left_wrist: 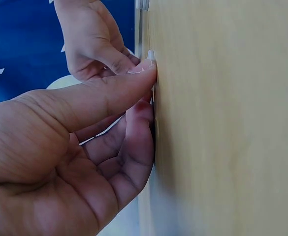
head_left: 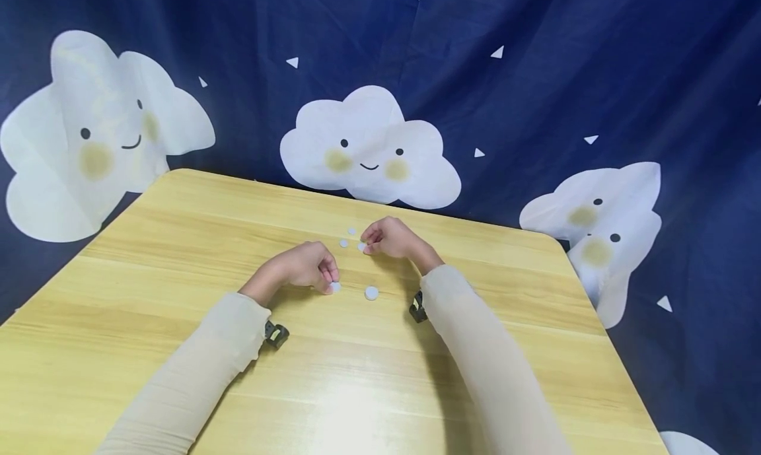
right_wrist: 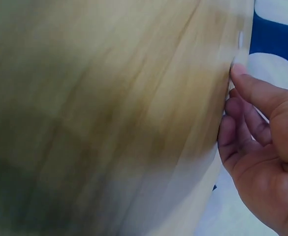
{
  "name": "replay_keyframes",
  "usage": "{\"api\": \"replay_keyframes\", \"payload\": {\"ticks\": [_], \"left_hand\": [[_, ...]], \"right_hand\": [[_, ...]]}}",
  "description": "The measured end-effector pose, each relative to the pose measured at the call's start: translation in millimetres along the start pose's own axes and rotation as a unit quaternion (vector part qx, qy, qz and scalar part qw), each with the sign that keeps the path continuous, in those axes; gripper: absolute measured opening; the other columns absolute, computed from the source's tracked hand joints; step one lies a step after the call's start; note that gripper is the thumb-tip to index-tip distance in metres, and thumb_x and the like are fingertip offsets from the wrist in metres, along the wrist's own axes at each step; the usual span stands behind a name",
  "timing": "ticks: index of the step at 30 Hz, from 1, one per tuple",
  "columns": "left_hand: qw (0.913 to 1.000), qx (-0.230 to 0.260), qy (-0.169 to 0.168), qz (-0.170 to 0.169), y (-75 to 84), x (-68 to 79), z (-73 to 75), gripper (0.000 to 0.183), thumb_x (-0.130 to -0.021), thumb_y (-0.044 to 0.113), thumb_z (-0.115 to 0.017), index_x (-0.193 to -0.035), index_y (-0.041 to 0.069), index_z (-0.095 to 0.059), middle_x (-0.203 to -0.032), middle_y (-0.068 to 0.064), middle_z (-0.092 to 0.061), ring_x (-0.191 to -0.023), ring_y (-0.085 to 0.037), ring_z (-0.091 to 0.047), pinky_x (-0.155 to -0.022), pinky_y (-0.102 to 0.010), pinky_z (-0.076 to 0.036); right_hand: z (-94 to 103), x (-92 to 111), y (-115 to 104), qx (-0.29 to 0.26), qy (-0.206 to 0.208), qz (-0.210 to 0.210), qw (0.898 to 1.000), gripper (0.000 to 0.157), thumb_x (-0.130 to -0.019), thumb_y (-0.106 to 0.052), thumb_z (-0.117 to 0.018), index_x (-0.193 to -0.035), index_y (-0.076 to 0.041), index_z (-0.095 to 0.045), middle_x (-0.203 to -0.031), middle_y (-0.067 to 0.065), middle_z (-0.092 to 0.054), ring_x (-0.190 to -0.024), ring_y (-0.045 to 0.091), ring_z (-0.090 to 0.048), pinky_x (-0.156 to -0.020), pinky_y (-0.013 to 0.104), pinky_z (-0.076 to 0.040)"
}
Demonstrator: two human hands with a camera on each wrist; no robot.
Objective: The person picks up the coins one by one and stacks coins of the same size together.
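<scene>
My left hand (head_left: 306,265), fingers curled, pinches a small white disc (head_left: 335,287) at its fingertips, low against the wooden table (head_left: 285,389). In the left wrist view the left thumb (left_wrist: 109,91) lies along the tabletop with the thin disc (left_wrist: 151,55) at its tip. Farther back, my right hand (head_left: 389,237) holds another white disc (head_left: 362,246) between thumb and forefinger at the table surface. Its other fingers curl under the palm in the right wrist view. A larger white disc (head_left: 371,293) lies flat between the hands, nearer me.
Two small white discs, one nearer (head_left: 343,243) and one farther (head_left: 352,231), lie left of the right hand. Behind the table hangs a dark blue curtain (head_left: 238,19) printed with smiling clouds. Each wrist wears a small black camera, such as the left one (head_left: 276,335).
</scene>
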State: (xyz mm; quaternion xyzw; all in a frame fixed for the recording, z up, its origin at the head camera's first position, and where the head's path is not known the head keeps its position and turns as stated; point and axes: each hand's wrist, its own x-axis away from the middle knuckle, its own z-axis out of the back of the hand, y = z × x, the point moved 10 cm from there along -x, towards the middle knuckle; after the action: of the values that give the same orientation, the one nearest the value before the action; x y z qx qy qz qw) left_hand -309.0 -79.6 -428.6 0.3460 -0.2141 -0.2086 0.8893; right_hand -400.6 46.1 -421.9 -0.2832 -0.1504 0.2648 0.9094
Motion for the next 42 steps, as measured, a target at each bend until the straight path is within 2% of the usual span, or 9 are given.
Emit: {"api": "replay_keyframes", "payload": {"ticks": [8, 14, 23, 29, 36, 42], "left_hand": [[0.9999, 0.010, 0.000, 0.004, -0.8, 0.8, -0.3, 0.015, -0.081, 0.002, -0.084, -0.091, 0.005, -0.073, -0.084, -0.003, -0.068, -0.079, -0.016, -0.061, -0.075, -0.029, -0.052], [1.0000, 0.008, -0.001, -0.001, -0.4, -0.3, -0.5, 0.015, -0.081, 0.002, -0.084, -0.090, 0.005, -0.073, -0.083, -0.003, -0.068, -0.079, -0.016, -0.060, -0.075, -0.028, -0.052], [1.0000, 0.006, -0.003, -0.003, 1.2, -1.6, -1.1, 0.015, -0.081, 0.003, -0.084, -0.091, 0.006, -0.073, -0.083, -0.003, -0.068, -0.079, -0.016, -0.061, -0.076, -0.029, -0.052], [0.9999, 0.004, -0.009, 0.002, -0.7, -0.8, -1.6, 0.015, -0.080, 0.003, -0.084, -0.091, 0.006, -0.073, -0.084, -0.003, -0.068, -0.079, -0.016, -0.061, -0.075, -0.028, -0.051], [0.9999, 0.003, -0.009, -0.006, -1.3, -2.9, -0.9, 0.016, -0.080, 0.004, -0.084, -0.092, 0.006, -0.074, -0.085, -0.003, -0.069, -0.080, -0.016, -0.061, -0.077, -0.029, -0.052], [0.9999, 0.006, -0.011, -0.005, -2.4, -2.6, -1.7, 0.015, -0.081, 0.004, -0.084, -0.092, 0.006, -0.074, -0.085, -0.003, -0.069, -0.080, -0.016, -0.061, -0.076, -0.029, -0.052]], "right_hand": [[-3.4, -6, 4, -0.012, -0.015, -0.014, 1.000, 0.010, -0.088, -0.010, -0.081, -0.097, -0.007, -0.076, -0.090, 0.002, -0.073, -0.086, 0.015, -0.065, -0.080, 0.026, -0.053], [-5.2, -5, 2, -0.014, -0.035, -0.021, 0.999, 0.012, -0.089, -0.008, -0.080, -0.097, -0.006, -0.071, -0.092, 0.003, -0.070, -0.088, 0.015, -0.063, -0.079, 0.026, -0.051], [-3.4, -2, -1, -0.039, -0.019, -0.012, 0.999, 0.009, -0.091, -0.005, -0.076, -0.098, -0.006, -0.071, -0.095, 0.005, -0.072, -0.090, 0.016, -0.064, -0.078, 0.027, -0.052], [-4.9, 4, -2, -0.081, -0.010, -0.020, 0.996, 0.006, -0.093, -0.003, -0.072, -0.099, -0.004, -0.073, -0.093, 0.005, -0.074, -0.083, 0.015, -0.064, -0.073, 0.026, -0.053], [-3.6, 15, -7, -0.139, 0.006, -0.012, 0.990, 0.007, -0.093, -0.001, -0.070, -0.099, -0.002, -0.074, -0.091, 0.007, -0.076, -0.083, 0.016, -0.068, -0.075, 0.028, -0.055], [-14.9, 26, -20, -0.183, -0.018, -0.005, 0.983, 0.011, -0.090, 0.001, -0.071, -0.100, 0.000, -0.075, -0.092, 0.008, -0.076, -0.080, 0.014, -0.066, -0.072, 0.026, -0.054]]}}
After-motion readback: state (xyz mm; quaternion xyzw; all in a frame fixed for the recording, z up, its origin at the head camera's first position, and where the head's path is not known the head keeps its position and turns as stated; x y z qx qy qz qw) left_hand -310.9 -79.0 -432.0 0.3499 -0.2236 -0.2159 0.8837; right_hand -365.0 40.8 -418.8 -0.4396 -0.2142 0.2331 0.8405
